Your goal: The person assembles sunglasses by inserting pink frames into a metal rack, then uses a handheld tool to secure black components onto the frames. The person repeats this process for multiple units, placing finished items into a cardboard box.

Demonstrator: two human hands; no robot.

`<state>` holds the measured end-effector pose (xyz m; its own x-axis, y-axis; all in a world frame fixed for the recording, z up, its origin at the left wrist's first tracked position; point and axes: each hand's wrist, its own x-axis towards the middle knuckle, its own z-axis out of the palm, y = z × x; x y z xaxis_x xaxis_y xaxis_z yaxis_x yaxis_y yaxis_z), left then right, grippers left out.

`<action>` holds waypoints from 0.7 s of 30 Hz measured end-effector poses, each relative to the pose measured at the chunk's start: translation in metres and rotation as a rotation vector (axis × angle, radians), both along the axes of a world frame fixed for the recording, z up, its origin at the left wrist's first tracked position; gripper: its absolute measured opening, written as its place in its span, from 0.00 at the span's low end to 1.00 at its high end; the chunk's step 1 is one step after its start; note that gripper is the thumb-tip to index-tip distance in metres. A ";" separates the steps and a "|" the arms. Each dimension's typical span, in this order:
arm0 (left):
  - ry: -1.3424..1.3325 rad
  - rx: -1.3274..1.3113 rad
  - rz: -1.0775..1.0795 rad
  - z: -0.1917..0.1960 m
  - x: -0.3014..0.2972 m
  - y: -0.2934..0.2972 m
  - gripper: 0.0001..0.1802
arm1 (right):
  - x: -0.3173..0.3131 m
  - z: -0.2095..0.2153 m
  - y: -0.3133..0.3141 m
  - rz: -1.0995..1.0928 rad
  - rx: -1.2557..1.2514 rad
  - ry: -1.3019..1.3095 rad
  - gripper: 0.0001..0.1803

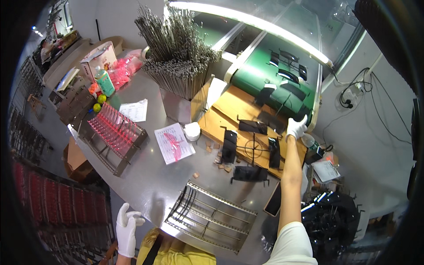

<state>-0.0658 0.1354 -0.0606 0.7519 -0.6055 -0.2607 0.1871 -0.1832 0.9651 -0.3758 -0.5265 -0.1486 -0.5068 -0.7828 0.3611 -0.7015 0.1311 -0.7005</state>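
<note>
Right hand (296,128), white-gloved, arm stretched toward 1 o'clock — fingers curled at the edge of the green conveyor belt (260,73), just beside a black flat bracket (303,119); whether it grips anything cannot be told. Left hand (126,229), white-gloved, at 7 o'clock off the grey metal tabletop (145,176), fingers loosely spread, holding nothing. Between them: silver wire rack (211,217) at 6 o'clock; brown cardboard sheet (229,110) bearing black clips — centre; bundle of grey metal rods (174,48) at 11 o'clock; red-pinned metal rack (115,132) at 9 o'clock.
</note>
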 end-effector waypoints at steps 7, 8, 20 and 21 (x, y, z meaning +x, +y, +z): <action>0.148 -0.246 -0.215 0.013 -0.002 -0.096 0.25 | 0.040 0.083 0.127 0.544 -0.006 -0.561 0.38; 0.110 -0.252 -0.243 0.017 -0.007 -0.116 0.25 | 0.064 0.102 0.188 0.640 0.062 -0.672 0.34; -0.257 -0.424 -0.603 0.032 -0.051 -0.176 0.43 | 0.154 0.066 0.496 0.871 0.136 0.048 0.16; -0.420 -0.447 -0.613 0.031 -0.043 -0.168 0.43 | 0.149 0.080 0.511 0.890 -0.033 0.400 0.20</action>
